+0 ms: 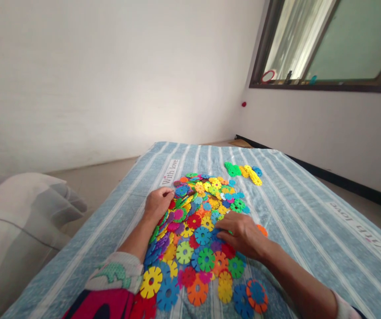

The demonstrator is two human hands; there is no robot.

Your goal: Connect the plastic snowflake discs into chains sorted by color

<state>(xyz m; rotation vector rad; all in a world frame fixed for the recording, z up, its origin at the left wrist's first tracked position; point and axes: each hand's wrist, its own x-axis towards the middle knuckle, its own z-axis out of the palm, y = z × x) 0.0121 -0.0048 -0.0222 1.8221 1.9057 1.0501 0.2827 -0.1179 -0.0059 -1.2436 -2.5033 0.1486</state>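
Discs [197, 234] at sorting stage, I'd judge; left hand [159, 203], right hand [241, 229] curled, grips unclear; next needs careful pinching.

Magenta left sleeve [121, 305] with pale, green-patterned cuff [128, 266]

Notched discs [194, 221], centre to lower centre of the frame, are plain red, orange, yellow, green, blue, purple and pink; a cluster of discs [232, 169], right of centre, is green, yellow, orange and blue. Cloth [313, 230], across the lower frame, is blue-grey with white stripes and dark "With love" lettering [170, 172]; sleeve [120, 305], lower left, magenta and near-black, cuff [115, 274] white-and-green; fabric [21, 235], left edge, grey-and-white checked.
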